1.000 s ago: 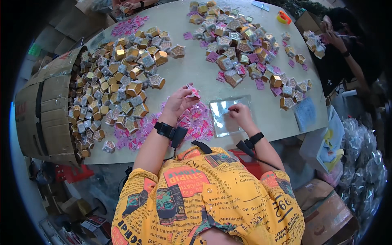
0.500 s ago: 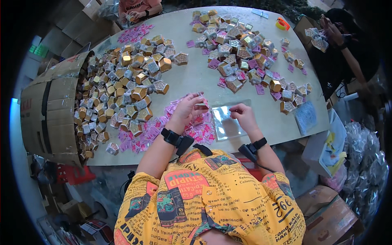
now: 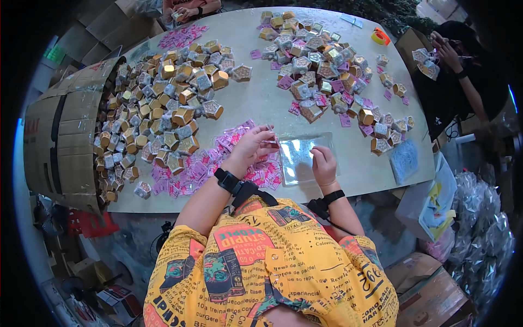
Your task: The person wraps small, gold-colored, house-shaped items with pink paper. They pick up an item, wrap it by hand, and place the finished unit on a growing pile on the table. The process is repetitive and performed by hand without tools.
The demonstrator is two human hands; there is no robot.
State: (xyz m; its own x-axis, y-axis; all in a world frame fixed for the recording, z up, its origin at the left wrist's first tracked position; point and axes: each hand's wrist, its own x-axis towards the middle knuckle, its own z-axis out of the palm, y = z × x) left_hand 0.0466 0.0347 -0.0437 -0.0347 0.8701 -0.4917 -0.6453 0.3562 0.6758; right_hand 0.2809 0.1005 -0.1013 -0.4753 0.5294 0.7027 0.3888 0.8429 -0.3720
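My left hand (image 3: pixel 254 146) is curled above the edge of a heap of pink printed cards (image 3: pixel 204 166), its thumb and fingers closed round what looks like a small pink card, mostly hidden. Just to the right, my right hand (image 3: pixel 324 165) is held in a pinch over a clear, shiny plastic tray (image 3: pixel 289 177) lying flat on the table. A tiny pale bit shows at its fingertips, too small to name. The hands are apart.
Gold and silver many-sided boxes (image 3: pixel 182 116) spill from a cardboard carton (image 3: pixel 76 141) at left. More boxes with pink cards (image 3: pixel 327 71) lie far right. Orange tape (image 3: pixel 379 36) and a clear bag stack (image 3: pixel 404 162) are near the right edge. Two people work opposite.
My right hand has turned slightly and drawn a little down over the tray. My left hand stays nearly in place, its pink card less visible. The whole view has shifted slightly.
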